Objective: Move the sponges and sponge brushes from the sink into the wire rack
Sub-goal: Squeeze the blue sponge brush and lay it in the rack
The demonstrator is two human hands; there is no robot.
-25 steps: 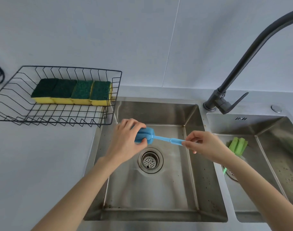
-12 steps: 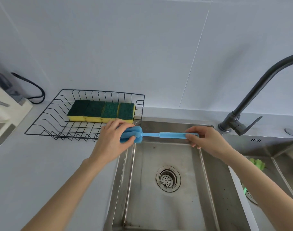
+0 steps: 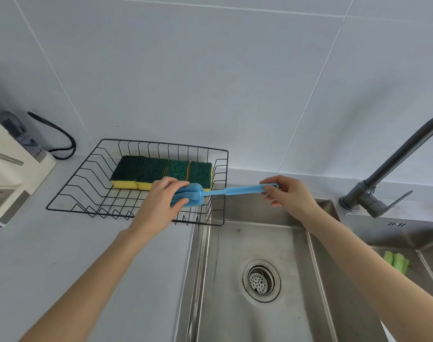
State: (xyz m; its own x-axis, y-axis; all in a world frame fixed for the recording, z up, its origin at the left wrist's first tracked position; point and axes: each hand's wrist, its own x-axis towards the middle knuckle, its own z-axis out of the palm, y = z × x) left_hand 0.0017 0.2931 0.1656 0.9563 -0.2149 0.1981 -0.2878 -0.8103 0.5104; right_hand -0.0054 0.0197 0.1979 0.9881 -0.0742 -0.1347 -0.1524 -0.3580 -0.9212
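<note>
**Brush over rack's right edge**

Left hand (image 3: 161, 206) clamped the blue sponge brush (image 3: 225, 191) head; right hand (image 3: 288, 193) pinched the handle tip. Long axis ran left-right across the wire rack (image 3: 87, 169) rim. Sponges (image 3: 161, 172) lined the far side.

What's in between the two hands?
In the head view, the blue sponge brush bridges them: the left hand pinches its foam head over the wire rack, the right hand holds the handle's end. Its thin handle crosses the rack's rim.
</note>
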